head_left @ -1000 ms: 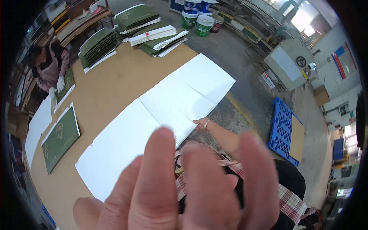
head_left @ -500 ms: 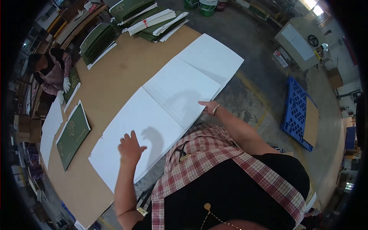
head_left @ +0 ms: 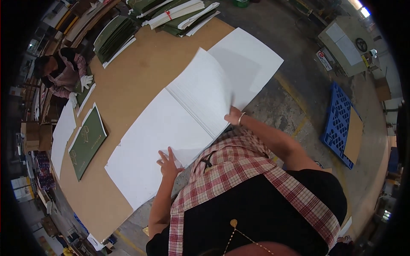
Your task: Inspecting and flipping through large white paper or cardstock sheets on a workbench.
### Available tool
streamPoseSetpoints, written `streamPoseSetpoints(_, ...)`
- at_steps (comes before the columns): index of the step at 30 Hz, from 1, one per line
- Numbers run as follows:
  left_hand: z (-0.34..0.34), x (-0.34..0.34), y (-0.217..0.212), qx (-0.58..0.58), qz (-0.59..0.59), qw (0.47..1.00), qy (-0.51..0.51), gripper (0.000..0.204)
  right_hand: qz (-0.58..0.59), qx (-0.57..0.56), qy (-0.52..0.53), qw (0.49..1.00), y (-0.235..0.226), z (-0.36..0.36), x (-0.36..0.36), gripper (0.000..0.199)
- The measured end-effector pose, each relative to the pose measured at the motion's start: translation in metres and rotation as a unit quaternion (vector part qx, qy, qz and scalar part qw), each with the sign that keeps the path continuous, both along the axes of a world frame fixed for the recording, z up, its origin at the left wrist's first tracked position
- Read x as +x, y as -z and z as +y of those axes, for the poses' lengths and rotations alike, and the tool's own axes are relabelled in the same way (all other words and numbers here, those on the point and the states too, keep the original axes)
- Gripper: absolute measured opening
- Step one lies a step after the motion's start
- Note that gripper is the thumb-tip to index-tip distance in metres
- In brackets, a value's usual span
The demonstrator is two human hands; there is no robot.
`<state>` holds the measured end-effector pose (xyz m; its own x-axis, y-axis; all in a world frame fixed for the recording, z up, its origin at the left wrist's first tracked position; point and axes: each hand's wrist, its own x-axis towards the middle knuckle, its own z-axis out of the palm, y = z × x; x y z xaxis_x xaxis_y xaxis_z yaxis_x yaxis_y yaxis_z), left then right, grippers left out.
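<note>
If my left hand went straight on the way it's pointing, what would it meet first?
Your left hand would likely meet the white paper first, since its fingers spread over it; I can't tell whether they touch. Past the paper's far edge lies brown tabletop.

We count one bare left hand [head_left: 170, 165] and one bare right hand [head_left: 233, 115], plus one co-worker [head_left: 64, 80] wearing two white gloves [head_left: 86, 81]. We find one tan-topped table [head_left: 128, 87], one white paper bundle [head_left: 181, 13] with one red band [head_left: 168, 15], one blue latticed plastic pallet [head_left: 337, 123], and one dark green, gold-printed rectangular panel [head_left: 89, 143] nearest the left hand.
</note>
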<state>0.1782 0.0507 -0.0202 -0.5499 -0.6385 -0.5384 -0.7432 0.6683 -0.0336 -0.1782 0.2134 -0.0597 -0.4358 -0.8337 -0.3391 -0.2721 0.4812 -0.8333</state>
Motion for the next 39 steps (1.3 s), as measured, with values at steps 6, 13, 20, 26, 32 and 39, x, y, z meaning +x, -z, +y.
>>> streamPoseSetpoints(6,0.001,0.006,-0.002,-0.016,-0.001,1.000,0.011,0.134,0.513,0.007,-0.105,0.852,-0.044,-0.015,0.112,0.056)
streamPoseSetpoints(13,0.000,0.010,-0.002,0.007,0.003,1.000,-0.005,0.137,-0.058,0.053,0.105,0.991,-0.005,0.013,0.021,0.057)
streamPoseSetpoints(20,-0.001,0.009,-0.004,0.008,-0.003,1.000,0.004,0.136,-0.397,0.000,0.548,0.736,0.017,0.035,-0.020,0.037)
streamPoseSetpoints(26,-0.005,0.009,-0.004,0.013,-0.004,1.000,0.002,0.135,-0.172,0.075,0.464,0.866,-0.007,0.034,-0.023,0.038)
streamPoseSetpoints(32,-0.002,0.016,-0.006,0.017,0.006,1.000,0.001,0.135,-0.170,0.100,0.447,0.873,-0.020,0.038,-0.016,0.038)
streamPoseSetpoints(39,0.000,0.025,-0.014,0.014,0.011,1.000,-0.006,0.133,0.044,0.308,0.232,0.922,-0.015,0.054,-0.024,0.041)
